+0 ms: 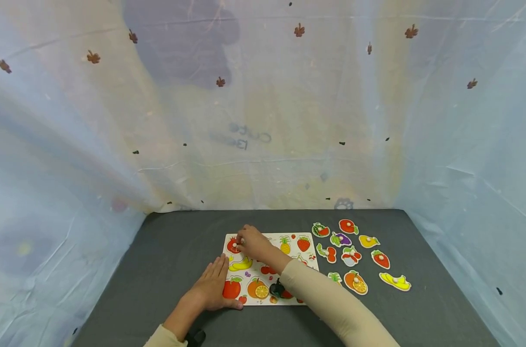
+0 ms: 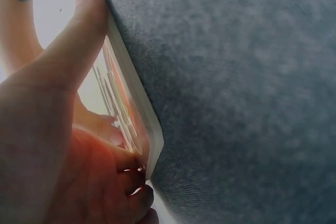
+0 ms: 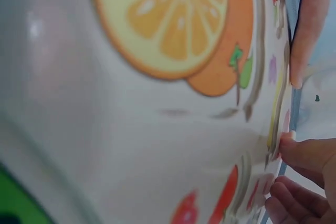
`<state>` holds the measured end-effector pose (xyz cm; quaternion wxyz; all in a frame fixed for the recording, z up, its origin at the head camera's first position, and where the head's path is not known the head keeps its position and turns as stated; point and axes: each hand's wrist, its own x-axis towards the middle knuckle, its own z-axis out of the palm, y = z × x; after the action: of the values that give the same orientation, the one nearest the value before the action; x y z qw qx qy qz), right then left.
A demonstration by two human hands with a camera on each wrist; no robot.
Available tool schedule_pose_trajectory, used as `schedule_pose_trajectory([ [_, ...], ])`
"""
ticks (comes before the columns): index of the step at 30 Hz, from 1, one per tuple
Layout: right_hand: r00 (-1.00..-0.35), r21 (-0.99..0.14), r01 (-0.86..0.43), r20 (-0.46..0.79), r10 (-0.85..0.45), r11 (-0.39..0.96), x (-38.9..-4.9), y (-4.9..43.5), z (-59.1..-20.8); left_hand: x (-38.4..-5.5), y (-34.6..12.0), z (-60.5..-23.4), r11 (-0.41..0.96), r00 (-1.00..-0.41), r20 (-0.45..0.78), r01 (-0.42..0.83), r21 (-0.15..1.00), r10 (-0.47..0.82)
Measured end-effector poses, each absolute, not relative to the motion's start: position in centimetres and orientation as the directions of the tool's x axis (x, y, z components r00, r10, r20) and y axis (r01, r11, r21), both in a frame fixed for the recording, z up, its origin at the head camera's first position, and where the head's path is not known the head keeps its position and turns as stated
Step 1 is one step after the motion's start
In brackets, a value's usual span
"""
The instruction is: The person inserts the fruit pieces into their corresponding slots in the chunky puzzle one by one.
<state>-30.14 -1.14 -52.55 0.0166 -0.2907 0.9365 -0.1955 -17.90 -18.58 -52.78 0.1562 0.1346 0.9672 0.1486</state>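
Note:
A white fruit puzzle board [image 1: 256, 271] lies flat on the dark table. My left hand [image 1: 210, 288] lies along its left edge, fingers straight and thumb at the front corner; the left wrist view shows the thumb [image 2: 86, 30] against the board's side. Across the board reaches my right hand [image 1: 255, 245], its fingertips pinching the small knob of the round red pomegranate piece [image 1: 233, 245] at the far left corner. In the right wrist view, the thumb and fingers of the right hand [image 3: 310, 163] meet near the board's surface. The right forearm hides part of the board.
Several loose knobbed pieces lie right of the board, among them a watermelon [image 1: 320, 230], an eggplant [image 1: 341, 239], an orange [image 1: 356, 282], a strawberry [image 1: 380, 259] and bananas [image 1: 395, 281]. A pale curtain [image 1: 263, 183] hangs behind the dark table [image 1: 180, 231].

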Motion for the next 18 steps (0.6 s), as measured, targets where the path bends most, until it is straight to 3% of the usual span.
schedule_pose_trajectory([
  [10,-0.839,-0.412,-0.523,0.096,-0.536,0.746,-30.1,1.1,-51.4,-18.9,-19.4,-55.4,0.896,-0.914,-0.23,0.231,0.379,0.334],
  [18,-0.843,-0.477,-0.513,0.12,-0.525,0.714,-29.7,3.7,-50.5,-18.5,-19.0,-54.3,0.89,-0.908,-0.25,0.218,0.4,0.335],
])
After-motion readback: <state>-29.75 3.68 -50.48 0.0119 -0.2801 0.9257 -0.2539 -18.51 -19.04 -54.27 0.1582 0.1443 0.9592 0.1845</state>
